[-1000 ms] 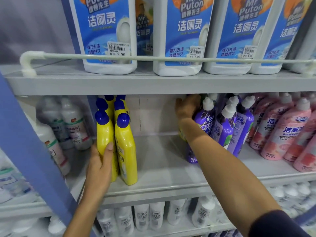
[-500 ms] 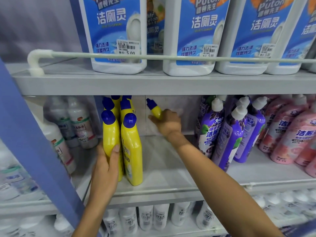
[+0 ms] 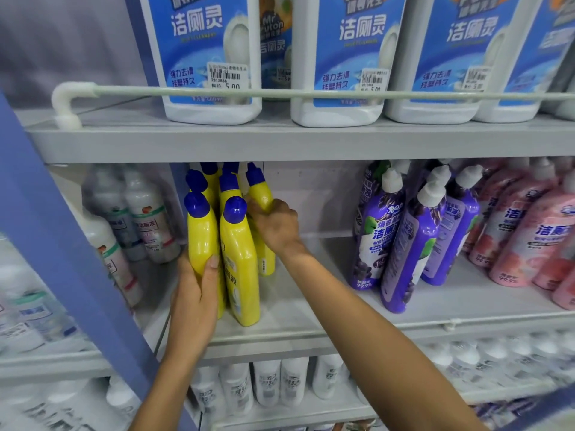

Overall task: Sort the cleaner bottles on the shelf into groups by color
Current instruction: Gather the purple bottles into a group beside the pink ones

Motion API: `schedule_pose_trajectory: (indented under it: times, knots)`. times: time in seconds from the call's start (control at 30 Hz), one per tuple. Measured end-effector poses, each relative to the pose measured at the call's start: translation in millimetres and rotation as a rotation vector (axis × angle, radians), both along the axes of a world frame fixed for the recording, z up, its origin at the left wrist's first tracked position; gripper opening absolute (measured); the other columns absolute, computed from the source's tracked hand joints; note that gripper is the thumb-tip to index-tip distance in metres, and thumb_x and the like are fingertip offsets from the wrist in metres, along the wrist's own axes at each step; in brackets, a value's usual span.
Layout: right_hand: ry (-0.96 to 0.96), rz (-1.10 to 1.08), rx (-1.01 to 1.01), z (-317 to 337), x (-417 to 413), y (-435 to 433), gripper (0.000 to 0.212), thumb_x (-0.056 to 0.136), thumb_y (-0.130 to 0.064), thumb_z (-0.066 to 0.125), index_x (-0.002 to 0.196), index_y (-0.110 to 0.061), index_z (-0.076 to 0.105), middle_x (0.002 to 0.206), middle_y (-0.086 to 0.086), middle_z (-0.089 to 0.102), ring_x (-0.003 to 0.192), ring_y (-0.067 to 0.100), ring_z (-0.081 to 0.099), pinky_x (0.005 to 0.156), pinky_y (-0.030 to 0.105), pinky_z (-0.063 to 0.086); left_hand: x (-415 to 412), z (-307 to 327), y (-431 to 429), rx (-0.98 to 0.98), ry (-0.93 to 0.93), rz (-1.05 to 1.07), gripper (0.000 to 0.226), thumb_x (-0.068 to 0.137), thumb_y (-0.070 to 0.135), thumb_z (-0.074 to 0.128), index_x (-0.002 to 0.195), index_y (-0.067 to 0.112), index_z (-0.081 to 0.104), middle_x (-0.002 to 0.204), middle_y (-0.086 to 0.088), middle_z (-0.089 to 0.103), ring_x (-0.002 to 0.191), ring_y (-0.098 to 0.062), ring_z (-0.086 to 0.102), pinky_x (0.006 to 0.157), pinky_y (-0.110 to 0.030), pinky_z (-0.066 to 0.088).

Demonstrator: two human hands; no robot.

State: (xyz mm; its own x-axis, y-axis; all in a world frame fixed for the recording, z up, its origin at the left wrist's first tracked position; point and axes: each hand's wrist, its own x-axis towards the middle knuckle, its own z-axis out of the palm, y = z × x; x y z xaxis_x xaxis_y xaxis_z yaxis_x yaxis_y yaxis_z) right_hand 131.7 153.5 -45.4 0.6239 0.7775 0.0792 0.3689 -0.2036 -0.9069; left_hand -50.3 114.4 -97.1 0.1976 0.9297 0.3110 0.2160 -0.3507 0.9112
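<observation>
Several yellow bottles with blue caps (image 3: 238, 262) stand clustered at the left of the middle shelf (image 3: 311, 325). My left hand (image 3: 196, 293) grips the front-left yellow bottle (image 3: 202, 234) low on its body. My right hand (image 3: 275, 225) holds another yellow bottle (image 3: 259, 194) by its neck, pressed against the right side of the cluster, its base on the shelf. To the right stand purple bottles (image 3: 401, 241) with white caps, then pink bottles (image 3: 529, 237) at the far right.
White bottles with blue labels (image 3: 211, 57) fill the upper shelf behind a rail (image 3: 311, 94). A blue upright post (image 3: 62, 244) stands at left, with white bottles (image 3: 146, 222) behind it. More white bottles (image 3: 267, 384) line the lower shelf. Bare shelf lies between the yellow and purple groups.
My right hand carried a yellow bottle from beside the purple group leftward and set it against the yellow cluster. My left hand stayed on the front-left yellow bottle.
</observation>
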Motion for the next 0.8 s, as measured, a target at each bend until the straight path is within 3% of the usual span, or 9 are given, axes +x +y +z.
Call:
schedule_pose_trajectory:
  times: [0.13,0.23,0.33,0.43,0.53,0.6,0.67,0.73,0.8]
  knots:
    - [0.146,0.078,-0.009,0,0,-6,0.066,0.085,-0.075,0.057,0.115,-0.016,0.064,0.116,0.007,0.067,0.106,0.027,0.063,0.096,0.04,0.053,2,2,-5,-0.024,-0.012,0.001,0.037,0.107,0.046,0.04,0.134,0.023,0.047,0.119,0.009,0.059,0.104,-0.014,0.052,0.09,-0.031,0.035]
    - [0.204,0.127,0.007,-2,-1,-17,0.076,0.077,-0.082,0.054,0.121,-0.02,0.062,0.12,0.003,0.068,0.11,0.025,0.064,0.101,0.044,0.052,4,5,-7,-0.053,-0.029,-0.005,0.03,0.107,0.05,0.04,0.13,0.032,0.047,0.123,0.011,0.057,0.11,-0.013,0.051,0.094,-0.032,0.035]
    - [0.19,0.161,0.042,-3,3,-28,0.066,0.09,-0.073,0.047,0.126,-0.018,0.06,0.127,0.003,0.066,0.117,0.025,0.061,0.105,0.042,0.048,4,7,-8,-0.074,-0.051,-0.016,0.029,0.106,0.055,0.037,0.127,0.038,0.046,0.127,0.011,0.057,0.115,-0.014,0.052,0.097,-0.035,0.036]
    - [0.16,0.172,0.046,5,11,-42,0.078,0.092,-0.074,0.039,0.143,-0.017,0.052,0.145,0.004,0.057,0.132,0.026,0.053,0.114,0.044,0.041,3,2,-2,-0.097,-0.066,0.019,0.048,0.104,0.067,0.032,0.136,0.036,0.05,0.136,0.01,0.058,0.126,-0.018,0.054,0.104,-0.041,0.041]
    - [0.161,0.191,0.103,16,21,-59,0.064,0.101,-0.062,0.039,0.141,-0.015,0.054,0.145,0.004,0.055,0.133,0.023,0.051,0.113,0.039,0.038,3,4,-1,-0.127,-0.065,0.053,0.069,0.095,0.081,0.028,0.142,0.037,0.052,0.142,0.007,0.06,0.133,-0.02,0.054,0.116,-0.05,0.04]
    - [0.165,0.186,0.15,21,29,-76,0.052,0.103,-0.059,0.041,0.133,-0.02,0.059,0.142,0.005,0.057,0.132,0.024,0.053,0.115,0.042,0.039,6,13,-5,-0.135,-0.1,0.091,0.059,0.1,0.072,0.031,0.132,0.031,0.06,0.131,0.004,0.066,0.127,-0.021,0.058,0.112,-0.047,0.043]
    - [0.189,0.187,0.213,25,36,-97,0.037,0.095,-0.064,0.045,0.111,-0.036,0.062,0.139,0.002,0.06,0.131,0.024,0.055,0.116,0.048,0.039,8,23,-12,-0.152,-0.144,0.153,0.046,0.103,0.064,0.035,0.116,0.03,0.064,0.116,0.005,0.07,0.116,-0.021,0.062,0.104,-0.046,0.047]
    - [0.232,0.18,0.297,28,47,-121,0.043,0.08,-0.072,0.049,0.108,-0.041,0.059,0.138,-0.007,0.06,0.132,0.017,0.055,0.117,0.047,0.039,10,35,-24,-0.128,-0.175,0.213,0.045,0.101,0.064,0.037,0.106,0.03,0.066,0.108,0.006,0.07,0.108,-0.019,0.064,0.1,-0.047,0.05]
    - [0.215,0.181,0.397,32,62,-150,0.06,0.076,-0.075,0.049,0.121,-0.038,0.06,0.141,-0.01,0.06,0.134,0.012,0.054,0.118,0.044,0.038,17,48,-43,-0.048,-0.162,0.258,0.042,0.105,0.057,0.036,0.099,0.025,0.062,0.097,0.008,0.065,0.094,-0.012,0.06,0.086,-0.04,0.047]
